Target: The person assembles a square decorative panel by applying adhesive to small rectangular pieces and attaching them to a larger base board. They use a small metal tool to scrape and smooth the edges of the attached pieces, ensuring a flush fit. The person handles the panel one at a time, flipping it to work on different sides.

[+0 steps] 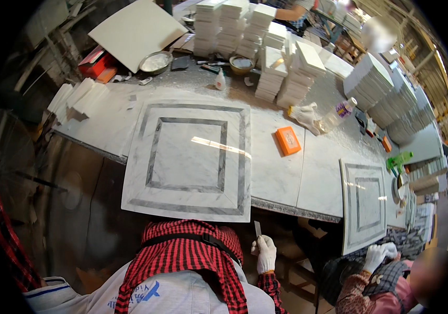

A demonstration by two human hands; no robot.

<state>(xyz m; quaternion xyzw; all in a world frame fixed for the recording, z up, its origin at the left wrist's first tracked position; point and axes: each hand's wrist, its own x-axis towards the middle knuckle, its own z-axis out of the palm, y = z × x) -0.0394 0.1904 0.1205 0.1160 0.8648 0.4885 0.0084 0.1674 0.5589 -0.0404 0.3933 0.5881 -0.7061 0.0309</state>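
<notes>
My right hand (266,255), in a white knit glove, is beside my right hip, below the table edge. Its fingers are closed on a thin, flat metal blade (257,228) that points up; any handle is hidden in the glove. A square marble panel (190,152) with two inlaid grey frames lies flat in front of me, its near edge jutting past the table. Light glints off its polished face. My left hand is out of view; only red checked cloth (7,230) shows at the left rim. No hand touches the panel.
On the table (318,180) are an orange box (288,141), a glove (305,112), a clear bottle (336,116) and a small white bottle (220,80). Stacks of white tiles (268,73) stand behind. At right, a gloved co-worker (376,256) sits by a similar panel (362,204).
</notes>
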